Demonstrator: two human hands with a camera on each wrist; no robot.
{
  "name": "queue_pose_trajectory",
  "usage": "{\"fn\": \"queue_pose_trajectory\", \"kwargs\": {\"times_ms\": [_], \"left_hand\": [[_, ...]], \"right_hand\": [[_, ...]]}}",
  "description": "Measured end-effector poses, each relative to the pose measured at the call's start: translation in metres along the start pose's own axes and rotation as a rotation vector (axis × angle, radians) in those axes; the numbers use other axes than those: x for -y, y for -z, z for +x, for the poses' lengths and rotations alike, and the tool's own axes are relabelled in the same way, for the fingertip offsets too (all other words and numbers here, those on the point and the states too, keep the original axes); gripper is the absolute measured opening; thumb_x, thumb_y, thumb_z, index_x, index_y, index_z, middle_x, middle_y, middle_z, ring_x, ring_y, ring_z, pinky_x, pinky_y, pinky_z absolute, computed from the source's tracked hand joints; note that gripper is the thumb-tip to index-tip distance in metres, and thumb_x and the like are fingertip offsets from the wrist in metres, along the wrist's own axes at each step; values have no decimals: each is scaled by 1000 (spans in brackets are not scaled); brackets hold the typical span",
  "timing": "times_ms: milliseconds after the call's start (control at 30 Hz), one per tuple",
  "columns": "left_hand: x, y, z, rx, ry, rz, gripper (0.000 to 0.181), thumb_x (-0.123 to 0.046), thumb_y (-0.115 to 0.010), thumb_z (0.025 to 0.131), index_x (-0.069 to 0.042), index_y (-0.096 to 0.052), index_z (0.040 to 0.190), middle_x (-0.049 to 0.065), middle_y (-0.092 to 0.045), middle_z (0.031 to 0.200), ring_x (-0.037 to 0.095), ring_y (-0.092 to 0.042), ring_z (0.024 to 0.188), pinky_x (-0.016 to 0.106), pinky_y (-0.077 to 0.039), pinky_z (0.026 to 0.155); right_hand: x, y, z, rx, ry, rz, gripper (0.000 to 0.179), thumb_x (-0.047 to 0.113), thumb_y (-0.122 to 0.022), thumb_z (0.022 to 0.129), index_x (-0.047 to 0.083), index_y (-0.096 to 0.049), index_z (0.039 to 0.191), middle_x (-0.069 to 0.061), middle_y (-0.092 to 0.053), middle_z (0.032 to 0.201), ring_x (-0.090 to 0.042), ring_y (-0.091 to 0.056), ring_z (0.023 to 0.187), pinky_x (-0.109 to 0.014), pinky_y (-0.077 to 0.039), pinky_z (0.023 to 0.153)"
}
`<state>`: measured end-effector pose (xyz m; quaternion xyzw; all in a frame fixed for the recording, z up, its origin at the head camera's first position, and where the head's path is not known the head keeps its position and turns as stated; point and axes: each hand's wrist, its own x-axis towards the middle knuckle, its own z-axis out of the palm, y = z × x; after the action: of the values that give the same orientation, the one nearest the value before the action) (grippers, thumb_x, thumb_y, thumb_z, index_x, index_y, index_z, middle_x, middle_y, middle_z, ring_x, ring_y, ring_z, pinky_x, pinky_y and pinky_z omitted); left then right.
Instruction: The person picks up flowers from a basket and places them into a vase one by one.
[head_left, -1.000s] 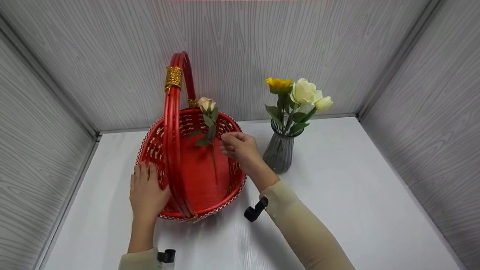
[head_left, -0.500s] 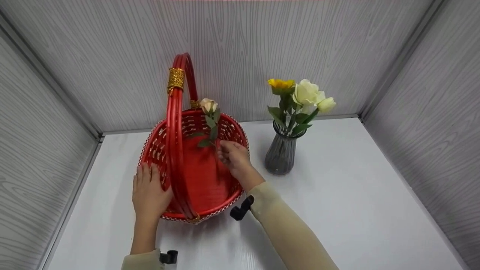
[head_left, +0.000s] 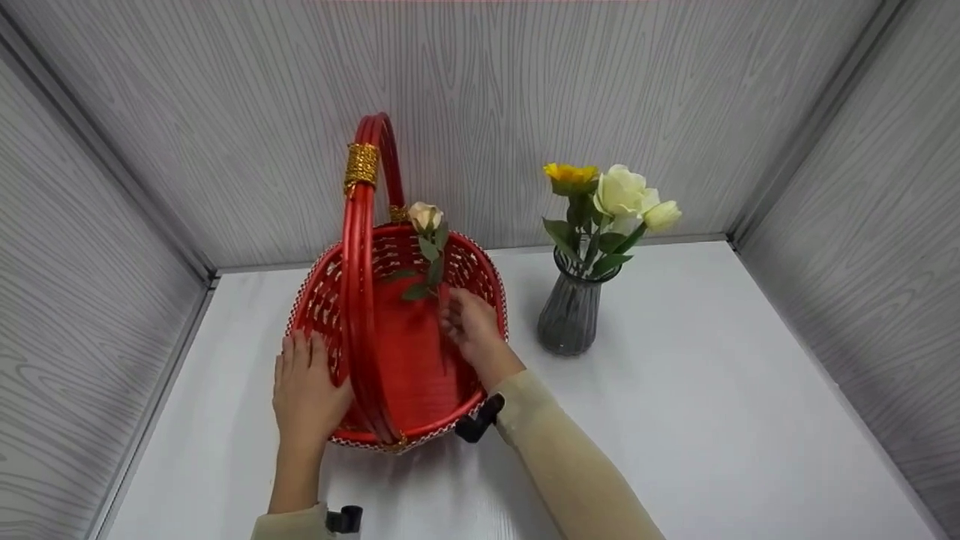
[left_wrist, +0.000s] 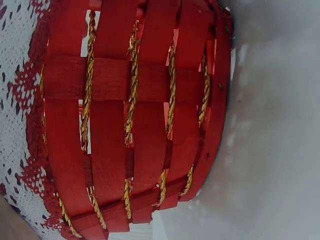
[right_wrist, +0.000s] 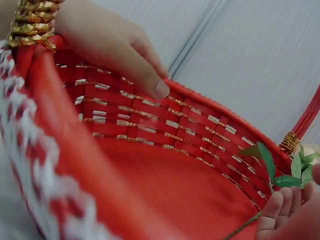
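A red woven basket with a tall arched handle stands on the white table. My left hand holds its left rim; in the right wrist view the thumb hangs inside the wall. A pale rose with green leaves leans in the basket, bloom at the far rim and stem down toward the red bottom. My right hand reaches inside, fingers curled at the stem below the leaves. The right wrist view shows those fingers round the stem, partly cut off by the frame edge.
Right of the basket stands a grey ribbed glass vase holding a yellow flower, a white rose and a pale tulip-like bud. Grey wood-grain panels enclose the table at the back and sides.
My right hand has moved down and further into the basket, from beside the stem onto it. The left hand stays on the rim. The whole view has shifted slightly.
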<state>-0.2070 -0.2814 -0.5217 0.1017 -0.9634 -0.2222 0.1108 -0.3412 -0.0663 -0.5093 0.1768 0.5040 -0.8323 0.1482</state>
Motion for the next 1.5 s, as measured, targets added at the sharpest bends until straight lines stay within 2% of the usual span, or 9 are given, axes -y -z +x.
{"fn": "queue_pose_trajectory", "kwargs": {"times_ms": [200, 300, 533, 800, 1033, 1167, 1267, 1400, 1500], "left_hand": [[-4, -2, -3, -14, -5, -14, 77, -30, -61, 91, 8, -32, 151, 31, -18, 161, 44, -9, 152, 58, -7, 122], [-5, -1, -3, -10, -1, -16, 78, -30, -62, 90, 7, -31, 152, 31, -18, 161, 44, -8, 152, 58, -7, 122], [-3, 0, -3, -10, 13, -16, 79, -29, -63, 89, 7, -31, 152, 30, -17, 161, 44, -9, 152, 58, -7, 123], [-1, 0, -2, -21, -4, 17, 78, -31, -61, 90, 7, -32, 151, 31, -18, 160, 44, -10, 152, 58, -7, 123], [-3, 0, -3, -3, 12, 10, 80, -34, -61, 91, 6, -30, 152, 30, -18, 161, 44, -9, 152, 58, -6, 123], [-3, 0, -2, 12, 15, 11, 81, -36, -60, 92, 6, -28, 153, 30, -17, 161, 43, -8, 152, 57, -6, 123], [-3, 1, -2, 13, 13, 12, 81, -37, -60, 92, 6, -28, 153, 30, -17, 161, 43, -8, 152, 57, -6, 123], [-3, 2, -2, 11, 7, 11, 81, -38, -59, 93, 6, -28, 153, 30, -17, 161, 43, -8, 152, 57, -6, 123], [-2, 2, -3, 12, 8, 10, 81, -39, -58, 93, 6, -28, 153, 30, -16, 162, 44, -8, 152, 58, -5, 123]], "right_hand": [[-1, 5, -2, -39, 67, -54, 9, 18, -63, 94, 10, -61, 91, -4, -63, 86, -17, -60, 77, -26, -52, 64], [0, 6, -4, -40, 70, -67, 11, 19, -62, 96, 9, -62, 96, -6, -64, 94, -17, -60, 80, -28, -54, 70], [-1, 4, -3, -28, 8, -96, 31, 20, -60, 97, 1, -63, 122, -18, -63, 129, -29, -61, 114, -42, -50, 102], [-4, 2, 0, -11, -56, -83, 41, 16, -61, 94, -1, -61, 130, -15, -64, 132, -29, -56, 128, -42, -46, 108], [-4, 2, -1, 65, -101, -106, 43, 14, -59, 95, -1, -58, 135, -17, -54, 145, -28, -49, 137, -42, -40, 113], [-4, 3, 0, 66, -106, -98, 37, 14, -59, 96, 0, -62, 130, -17, -59, 140, -25, -58, 128, -38, -48, 105], [-3, 2, 0, 70, -98, -84, 33, 15, -60, 98, -1, -65, 126, -15, -70, 122, -20, -68, 104, -32, -54, 88], [-4, 0, -1, 75, -78, -74, 25, 19, -63, 98, 4, -68, 117, -7, -71, 90, -14, -61, 72, -25, -50, 63], [-6, 0, -1, 78, -74, -76, 19, 19, -64, 98, 9, -70, 113, -4, -67, 83, -12, -58, 67, -24, -48, 59]]}}
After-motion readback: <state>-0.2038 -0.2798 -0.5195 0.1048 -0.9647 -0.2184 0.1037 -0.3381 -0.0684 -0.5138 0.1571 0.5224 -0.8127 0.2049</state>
